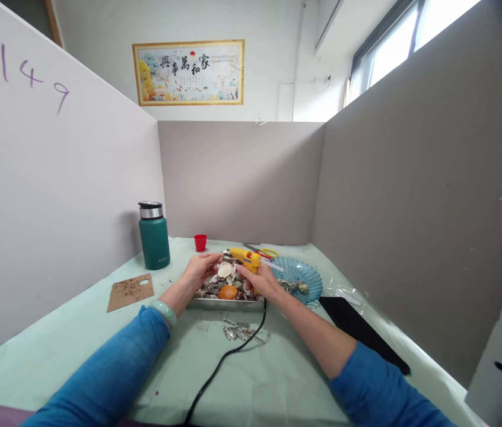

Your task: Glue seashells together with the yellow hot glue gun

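My right hand (262, 280) is wrapped round the handle of a yellow hot glue gun (247, 257). A whitish glue stick (273, 265) juts from its back end, and the nozzle points left. Close to the nozzle, my left hand (201, 268) has its fingertips pinched together; whatever they hold is too small to name. Both hands are over a metal tray (228, 305) filled with shells and small stones. A pale scallop shell (225, 270) and an orange shell (227, 292) stand out among them. The gun's black cord (221, 360) runs down toward me.
Several small metal pieces (238, 331) lie before the tray. A blue glass plate (311, 276), yellow-handled scissors (269, 252) and a black flat object (362, 332) are rightward. Leftward are a green bottle (153, 243), a brown card (130, 292) and a red cup (200, 243). Partition walls (242, 184) enclose the table.
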`<state>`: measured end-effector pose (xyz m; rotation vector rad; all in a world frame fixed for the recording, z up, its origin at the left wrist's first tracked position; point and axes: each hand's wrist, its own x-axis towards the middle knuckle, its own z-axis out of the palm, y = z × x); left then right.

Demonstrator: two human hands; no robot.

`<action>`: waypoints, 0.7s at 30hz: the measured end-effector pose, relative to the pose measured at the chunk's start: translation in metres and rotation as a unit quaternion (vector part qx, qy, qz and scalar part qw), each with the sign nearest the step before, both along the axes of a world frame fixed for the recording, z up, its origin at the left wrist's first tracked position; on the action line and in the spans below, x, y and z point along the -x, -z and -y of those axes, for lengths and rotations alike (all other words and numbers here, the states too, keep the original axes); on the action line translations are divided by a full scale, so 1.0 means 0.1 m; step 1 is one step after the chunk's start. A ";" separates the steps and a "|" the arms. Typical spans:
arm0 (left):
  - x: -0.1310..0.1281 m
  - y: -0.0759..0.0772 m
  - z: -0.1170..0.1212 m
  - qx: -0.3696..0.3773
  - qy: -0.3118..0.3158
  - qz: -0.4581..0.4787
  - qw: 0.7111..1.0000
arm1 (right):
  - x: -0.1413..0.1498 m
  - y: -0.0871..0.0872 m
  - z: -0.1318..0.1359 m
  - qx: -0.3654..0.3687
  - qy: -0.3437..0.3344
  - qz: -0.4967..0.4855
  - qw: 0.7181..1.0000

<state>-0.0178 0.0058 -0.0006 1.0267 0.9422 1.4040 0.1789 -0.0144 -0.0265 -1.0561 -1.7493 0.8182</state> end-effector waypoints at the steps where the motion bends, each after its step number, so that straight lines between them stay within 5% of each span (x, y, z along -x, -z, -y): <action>1: 0.00 0.00 -0.01 -0.001 0.000 0.000 1.000 | 0.00 0.00 0.00 0.003 -0.003 0.000 1.000; 21: 0.01 0.03 -0.04 -0.009 0.001 0.010 1.000 | -0.01 0.01 0.00 0.002 -0.023 0.017 1.000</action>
